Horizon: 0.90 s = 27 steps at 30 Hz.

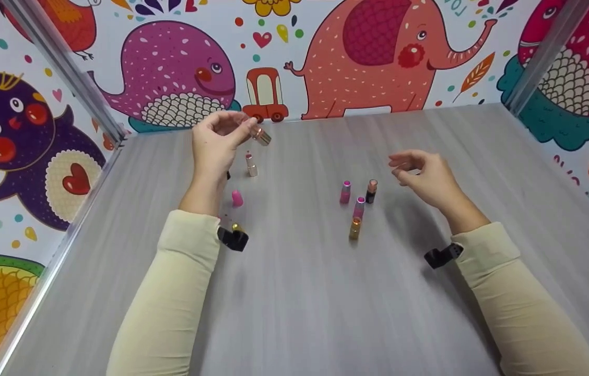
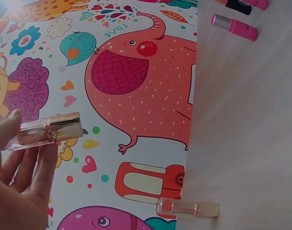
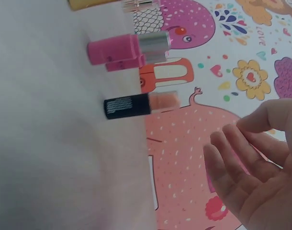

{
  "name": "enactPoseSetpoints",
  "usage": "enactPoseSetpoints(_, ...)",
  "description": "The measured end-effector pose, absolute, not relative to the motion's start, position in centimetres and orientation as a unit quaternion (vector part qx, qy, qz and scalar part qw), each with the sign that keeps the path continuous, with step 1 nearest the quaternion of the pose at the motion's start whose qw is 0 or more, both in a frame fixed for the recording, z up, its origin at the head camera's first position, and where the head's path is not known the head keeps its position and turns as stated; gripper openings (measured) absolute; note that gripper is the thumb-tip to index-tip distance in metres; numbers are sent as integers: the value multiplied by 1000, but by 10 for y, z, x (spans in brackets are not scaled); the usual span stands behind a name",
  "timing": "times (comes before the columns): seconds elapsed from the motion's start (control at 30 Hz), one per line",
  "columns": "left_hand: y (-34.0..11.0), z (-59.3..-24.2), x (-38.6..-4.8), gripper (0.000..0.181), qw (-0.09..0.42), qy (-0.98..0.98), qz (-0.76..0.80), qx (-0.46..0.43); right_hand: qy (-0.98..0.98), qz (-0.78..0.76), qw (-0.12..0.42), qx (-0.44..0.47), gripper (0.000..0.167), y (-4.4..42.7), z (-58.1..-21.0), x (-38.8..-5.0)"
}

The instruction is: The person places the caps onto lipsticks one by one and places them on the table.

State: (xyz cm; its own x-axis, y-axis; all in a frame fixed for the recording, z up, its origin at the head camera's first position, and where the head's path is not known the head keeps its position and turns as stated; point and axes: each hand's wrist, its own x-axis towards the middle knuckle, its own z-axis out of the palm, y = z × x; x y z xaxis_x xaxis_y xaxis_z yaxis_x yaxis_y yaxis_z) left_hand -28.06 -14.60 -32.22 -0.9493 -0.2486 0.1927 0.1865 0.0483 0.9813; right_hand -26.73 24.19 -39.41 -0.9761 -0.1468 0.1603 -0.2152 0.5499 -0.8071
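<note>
Left fingers: grasping, with the left hand pinching the held lipstick between thumb and fingertips.
Held lipstick: up in the air over the far left of the bench, tilted, its clear body in the fingers and its shiny gold end lowermost.
Right fingers: released, loosely bent; the right hand hangs above the bench, to the right of the tubes there.
Nearest the right hand: a black tube with a peach top, upright.
Beside it: 2 pink tubes with silver tops, 1 farther off and to the left, 1 nearer, both upright.
Nearest of that group: a gold tube, upright, just on the near side of the second pink tube.
Below the left hand: a clear-topped lipstick with a pale gold base, upright on the bench.
Nearer on the left: a small bright-pink piece, then a gold piece, mostly hidden by the left wrist camera.
Arms: pale yellow sleeves, with the right wrist camera strapped on by its cuff.
Far wall: a purple whale on the left, a red car, and a coral elephant to its right.
</note>
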Motion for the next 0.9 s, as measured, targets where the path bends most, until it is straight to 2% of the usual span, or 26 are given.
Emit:
enactPoseSetpoints(0.13,-134,-327,-293,30,165,-737,-655,35,-881,462,19,98,34,246,-398,-271)
enactPoseSetpoints(0.27,-120,-335,-304,31,177,-776,-604,39,-889,445,-27,107,40,247,-403,-273)
enactPoseSetpoints(0.4,-108,-345,-314,30,172,-796,-578,48,-894,422,-74,134,44,246,-412,-275)
enactPoseSetpoints(0.5,-102,-355,-320,29,164,-807,-565,53,-894,414,-87,147,43,242,-420,-277)
enactPoseSetpoints(0.9,-82,-392,-333,28,127,-844,-514,88,-903,400,-63,143,32,227,-442,-282)
